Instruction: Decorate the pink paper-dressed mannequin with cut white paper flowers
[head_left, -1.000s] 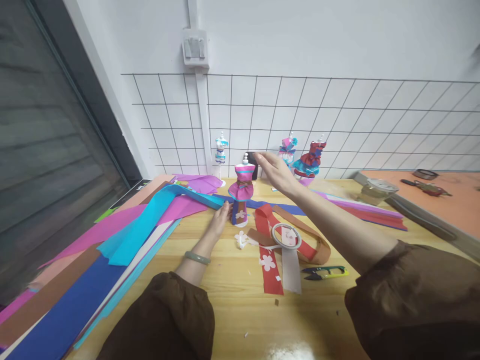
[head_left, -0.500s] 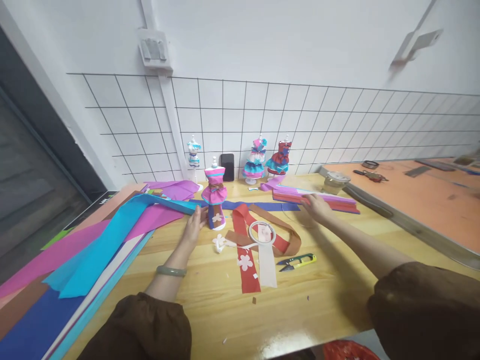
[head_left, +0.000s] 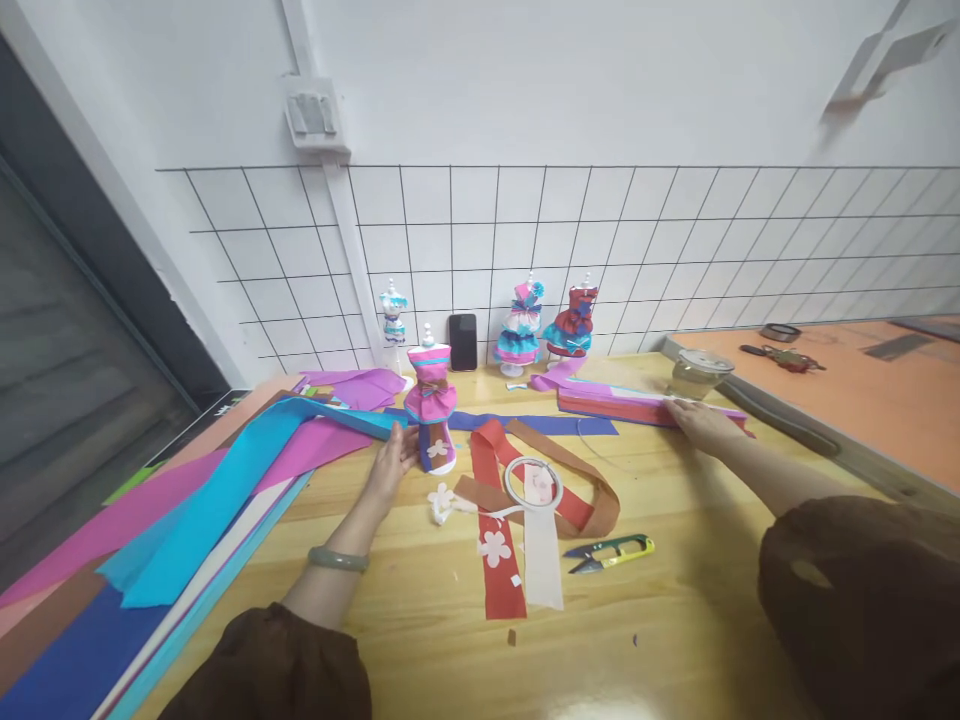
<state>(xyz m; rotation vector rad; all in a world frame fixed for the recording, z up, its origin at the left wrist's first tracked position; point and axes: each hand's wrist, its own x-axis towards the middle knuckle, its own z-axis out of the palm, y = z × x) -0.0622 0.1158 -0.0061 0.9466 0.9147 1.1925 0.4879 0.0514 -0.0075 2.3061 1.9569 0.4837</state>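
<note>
My left hand (head_left: 393,463) is beside the small mannequin in a pink dress (head_left: 431,385), its fingers near the blue and brown lower part; whether they grip it is unclear. My right hand (head_left: 694,420) lies with its fingers on the folded stack of purple and red strips (head_left: 630,402) at the right. Between the hands, a white ring (head_left: 533,484) rests over red (head_left: 504,590), white and brown strips. White flower cutouts (head_left: 441,497) lie around it. Yellow-handled snips (head_left: 611,552) are to the right of the strips.
Long blue, pink and brown strips (head_left: 187,520) cover the table's left side. Three dressed mannequins (head_left: 519,335) and a black phone (head_left: 463,342) stand by the tiled wall. A lidded clear container (head_left: 700,374) sits behind my right hand; keys (head_left: 784,358) lie on the orange surface.
My right hand has moved right along the folded strips toward their far end. My left hand stays beside the pink-dressed mannequin. The view has shifted slightly.
</note>
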